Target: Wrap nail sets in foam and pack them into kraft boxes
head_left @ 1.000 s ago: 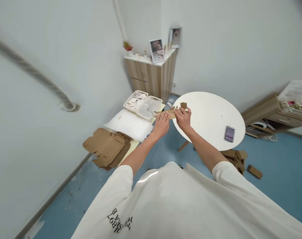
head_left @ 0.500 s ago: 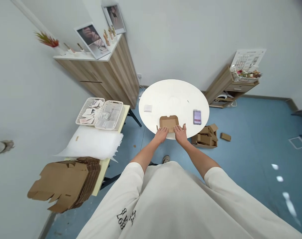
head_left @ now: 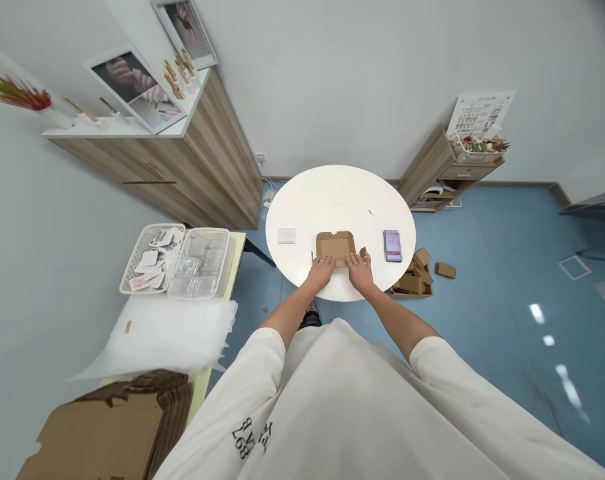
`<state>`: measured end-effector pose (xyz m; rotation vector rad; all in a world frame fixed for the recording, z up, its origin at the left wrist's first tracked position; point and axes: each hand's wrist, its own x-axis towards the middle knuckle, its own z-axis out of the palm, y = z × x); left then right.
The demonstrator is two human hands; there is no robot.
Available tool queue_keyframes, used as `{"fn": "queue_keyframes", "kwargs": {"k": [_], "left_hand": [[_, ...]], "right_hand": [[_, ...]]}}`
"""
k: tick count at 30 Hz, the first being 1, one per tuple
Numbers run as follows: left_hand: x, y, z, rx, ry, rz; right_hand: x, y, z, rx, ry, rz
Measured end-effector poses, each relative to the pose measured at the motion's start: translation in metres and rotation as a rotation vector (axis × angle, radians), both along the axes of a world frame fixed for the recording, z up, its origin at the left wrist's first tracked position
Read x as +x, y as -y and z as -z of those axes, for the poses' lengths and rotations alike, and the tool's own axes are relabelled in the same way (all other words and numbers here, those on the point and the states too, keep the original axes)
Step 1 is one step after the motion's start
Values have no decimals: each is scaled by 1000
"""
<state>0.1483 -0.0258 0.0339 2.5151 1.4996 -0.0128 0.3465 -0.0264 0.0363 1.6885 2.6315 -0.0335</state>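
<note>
A small brown cardboard box (head_left: 336, 246), partly folded, lies on the round white table (head_left: 332, 193) with its inside facing up. My left hand (head_left: 322, 271) grips its near left edge, fingers over the rim. On the near right edge, my right hand (head_left: 359, 271) holds the same box, its thumb side by a small side flap (head_left: 363, 253). The hands hide most of the near wall. Left of the box rests a small white packet (head_left: 287, 236); to the right lies a phone (head_left: 392, 246) with a lit screen.
A side table at left carries white plastic baskets (head_left: 200, 263), white foam sheets (head_left: 167, 333) and a stack of flat cardboard blanks (head_left: 102, 433). Right of the table, a carton of folded boxes (head_left: 410, 283) and a single box (head_left: 445, 270) sit on the floor. Wooden cabinets (head_left: 222, 153) stand behind.
The camera view has shifted, and the round table appears a little larger. Both hands stay on the near edge of the cardboard box, with little visible change in the box.
</note>
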Motion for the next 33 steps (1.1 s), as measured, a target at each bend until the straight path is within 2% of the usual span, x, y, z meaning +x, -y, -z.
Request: {"fn": "queue_keyframes", "kwargs": {"k": [6,10,16,21,25,28,33], "left_hand": [[-31,-68,-6,29,19,37],[-47,-93,-4,77,47,45],[-55,-98,24,-78,29,45],[-55,-95,42,-199,-3,47],[-58,-93,45,-262,-42,22],[-59,-93,44,-253,-36,9],[-53,-102,41,-258,-54,-9]], "right_hand": [[-29,-61,-15,-4,-21,72],[-42,-80,-17,-2,-32,105],[-50,-83,7,-135,20,108],[-41,-87,29,-290,49,64],[-30,-95,37,-393,45,6],[-25,-101,40,-434,37,-32],[-24,-112,42,-482,17,-30]]}}
